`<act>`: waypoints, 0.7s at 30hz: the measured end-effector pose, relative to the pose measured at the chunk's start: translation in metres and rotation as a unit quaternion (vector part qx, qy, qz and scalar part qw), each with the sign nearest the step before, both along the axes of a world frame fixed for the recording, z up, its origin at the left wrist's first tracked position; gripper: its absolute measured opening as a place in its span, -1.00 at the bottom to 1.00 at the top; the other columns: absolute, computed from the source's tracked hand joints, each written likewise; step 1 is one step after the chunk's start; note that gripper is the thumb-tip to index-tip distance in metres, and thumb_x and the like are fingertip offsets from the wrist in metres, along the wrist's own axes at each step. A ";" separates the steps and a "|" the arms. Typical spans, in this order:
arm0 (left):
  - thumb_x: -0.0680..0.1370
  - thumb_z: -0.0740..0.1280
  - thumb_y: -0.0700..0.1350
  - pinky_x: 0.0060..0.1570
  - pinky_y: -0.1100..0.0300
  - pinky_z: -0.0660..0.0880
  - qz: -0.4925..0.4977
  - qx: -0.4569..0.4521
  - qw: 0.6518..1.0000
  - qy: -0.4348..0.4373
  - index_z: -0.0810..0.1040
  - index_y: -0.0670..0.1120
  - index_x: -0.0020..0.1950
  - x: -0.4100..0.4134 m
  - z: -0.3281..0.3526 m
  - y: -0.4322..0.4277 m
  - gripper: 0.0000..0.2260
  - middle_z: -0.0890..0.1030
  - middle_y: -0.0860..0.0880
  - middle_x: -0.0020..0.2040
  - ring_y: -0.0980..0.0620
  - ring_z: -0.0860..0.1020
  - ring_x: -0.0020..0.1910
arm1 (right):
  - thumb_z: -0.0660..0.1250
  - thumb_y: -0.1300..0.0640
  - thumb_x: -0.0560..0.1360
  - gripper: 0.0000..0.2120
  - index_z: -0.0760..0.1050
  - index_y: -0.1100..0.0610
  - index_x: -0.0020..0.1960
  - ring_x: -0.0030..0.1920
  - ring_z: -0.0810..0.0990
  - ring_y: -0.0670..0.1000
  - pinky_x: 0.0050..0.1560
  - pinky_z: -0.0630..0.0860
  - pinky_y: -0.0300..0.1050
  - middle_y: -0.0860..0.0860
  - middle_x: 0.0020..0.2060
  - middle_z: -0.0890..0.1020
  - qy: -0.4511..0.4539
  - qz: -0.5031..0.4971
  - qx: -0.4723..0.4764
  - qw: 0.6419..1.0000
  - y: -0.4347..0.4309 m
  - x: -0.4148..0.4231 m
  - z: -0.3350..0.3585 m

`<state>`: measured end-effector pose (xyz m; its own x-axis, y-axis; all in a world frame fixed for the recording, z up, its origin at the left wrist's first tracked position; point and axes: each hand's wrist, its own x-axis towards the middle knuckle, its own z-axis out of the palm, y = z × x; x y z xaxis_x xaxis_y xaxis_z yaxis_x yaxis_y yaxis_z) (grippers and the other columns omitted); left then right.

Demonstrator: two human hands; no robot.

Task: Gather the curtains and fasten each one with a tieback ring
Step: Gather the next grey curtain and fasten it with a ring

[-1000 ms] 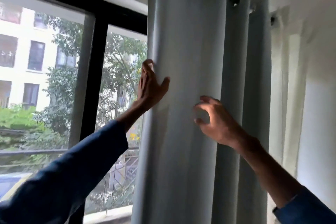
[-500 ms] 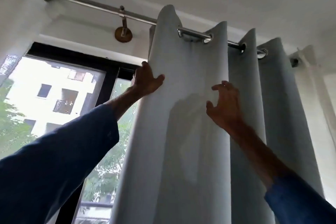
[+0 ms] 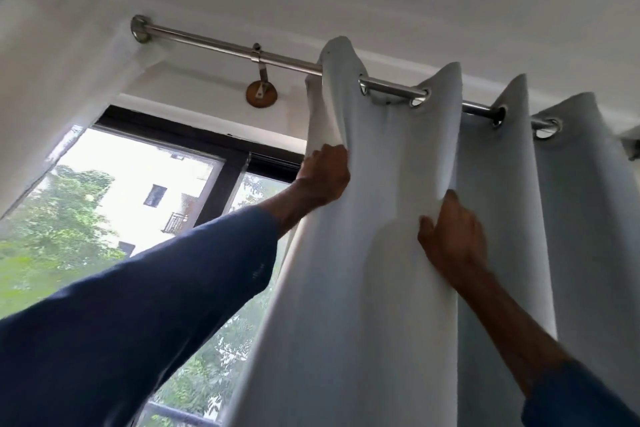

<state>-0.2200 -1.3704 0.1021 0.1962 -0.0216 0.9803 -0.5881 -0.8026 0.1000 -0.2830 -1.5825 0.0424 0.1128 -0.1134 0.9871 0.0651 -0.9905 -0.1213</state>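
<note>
A pale grey eyelet curtain hangs in folds from a steel rod under the ceiling. My left hand grips the curtain's left edge high up, just below the rod, fingers curled into the cloth. My right hand clutches the fold to the right, fingers tucked behind the fabric. Both arms are raised in blue sleeves. No tieback ring is in view.
A round wooden bracket holds the rod to the wall. Left of the curtain is a black-framed window with trees and a building outside. More curtain folds hang at the right.
The view has tilted upward toward the rod. Both hands have risen along the curtain and gone from resting or hovering open to gripping its folds.
</note>
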 end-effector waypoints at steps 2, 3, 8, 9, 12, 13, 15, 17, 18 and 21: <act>0.62 0.17 -0.21 0.17 -0.09 0.48 0.008 0.008 1.000 0.016 0.45 -0.24 0.24 -0.006 0.002 -0.017 -0.78 0.53 -0.28 0.22 -0.34 0.53 0.23 | 0.29 0.20 0.59 -0.68 0.39 0.34 0.27 0.08 0.60 0.35 0.04 0.52 0.11 0.33 0.06 0.62 -0.007 -0.001 -0.004 1.000 -0.001 0.001 -0.003; 0.62 0.17 -0.23 0.18 -0.08 0.47 0.011 0.011 1.000 0.016 0.45 -0.24 0.24 -0.008 0.003 -0.024 -0.77 0.53 -0.28 0.23 -0.33 0.52 0.24 | 0.28 0.20 0.59 -0.73 0.41 0.34 0.22 0.06 0.60 0.36 0.03 0.52 0.12 0.33 0.04 0.62 -0.012 0.001 -0.008 1.000 -0.002 0.000 -0.003; 0.63 0.17 -0.20 0.15 -0.09 0.50 0.023 0.025 0.999 -0.004 0.47 -0.22 0.23 0.002 0.005 -0.026 -0.79 0.54 -0.26 0.21 -0.33 0.55 0.21 | 0.27 0.14 0.61 -0.80 0.48 0.31 0.02 -0.07 0.61 0.32 -0.05 0.53 0.09 0.28 -0.11 0.63 -0.069 0.021 -0.020 0.997 -0.006 -0.006 0.001; 0.62 0.17 -0.20 0.12 -0.09 0.51 0.019 0.024 0.999 -0.012 0.48 -0.22 0.20 0.007 0.004 -0.020 -0.80 0.55 -0.26 0.19 -0.34 0.56 0.19 | 0.26 0.17 0.61 -0.82 0.48 0.30 -0.04 -0.11 0.60 0.31 -0.09 0.51 0.08 0.28 -0.15 0.62 -0.079 0.018 -0.029 0.996 -0.004 -0.006 0.002; 0.63 0.14 -0.20 0.04 -0.08 0.51 0.024 0.013 0.999 -0.041 0.49 -0.20 0.14 0.023 -0.005 0.001 -0.82 0.57 -0.26 0.14 -0.35 0.58 0.13 | 0.23 0.32 0.57 -0.82 0.40 0.27 -0.22 -0.28 0.51 0.26 -0.23 0.33 0.02 0.29 -0.26 0.58 -0.088 -0.002 -0.053 0.995 0.010 0.002 0.006; 0.65 0.13 -0.19 0.02 -0.08 0.51 0.028 0.009 0.998 -0.048 0.48 -0.19 0.14 0.029 -0.008 0.008 -0.82 0.57 -0.26 0.13 -0.35 0.59 0.12 | 0.22 0.34 0.55 -0.80 0.36 0.25 -0.25 -0.31 0.48 0.23 -0.26 0.27 -0.02 0.29 -0.27 0.58 -0.083 -0.008 -0.054 0.995 0.018 0.006 0.006; 0.66 0.15 -0.18 -0.05 -0.08 0.50 0.021 0.004 0.998 -0.057 0.47 -0.19 0.12 0.039 -0.014 0.025 -0.86 0.57 -0.27 0.09 -0.36 0.59 0.08 | 0.20 0.36 0.55 -0.81 0.35 0.22 -0.23 -0.29 0.53 0.26 -0.27 0.25 -0.04 0.29 -0.25 0.61 -0.072 -0.018 -0.058 0.996 0.041 0.015 0.007; 0.66 0.17 -0.17 -0.10 -0.09 0.49 0.006 0.004 0.997 -0.071 0.46 -0.19 0.09 0.043 -0.017 0.043 -0.87 0.58 -0.29 0.05 -0.38 0.59 0.06 | 0.19 0.35 0.54 -0.90 0.43 0.26 -0.13 -0.16 0.60 0.31 -0.21 0.36 0.04 0.31 -0.17 0.64 -0.061 -0.019 -0.058 0.996 0.066 0.025 0.009; 0.66 0.18 -0.15 -0.12 -0.09 0.48 0.000 0.008 0.997 -0.082 0.46 -0.20 0.09 0.043 -0.018 0.051 -0.86 0.59 -0.30 0.04 -0.40 0.59 0.04 | 0.18 0.34 0.54 -0.90 0.47 0.29 -0.06 -0.09 0.61 0.33 -0.13 0.42 0.07 0.31 -0.11 0.64 -0.055 -0.020 -0.058 0.997 0.078 0.029 0.010; 0.66 0.21 -0.10 -0.16 -0.08 0.46 -0.009 0.036 0.993 -0.108 0.45 -0.22 0.09 0.040 -0.020 0.073 -0.82 0.59 -0.34 0.02 -0.44 0.58 0.02 | 0.17 0.27 0.57 -0.79 0.51 0.29 0.13 0.05 0.59 0.31 0.06 0.44 0.10 0.27 0.01 0.65 -0.032 -0.015 -0.069 0.997 0.115 0.041 0.015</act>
<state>-0.1798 -1.2974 0.0822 -0.0193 -0.0950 0.9953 -0.6042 -0.7920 -0.0873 -0.2420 -1.4680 0.0573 0.0475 0.0226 0.9986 0.0393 -0.9990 0.0208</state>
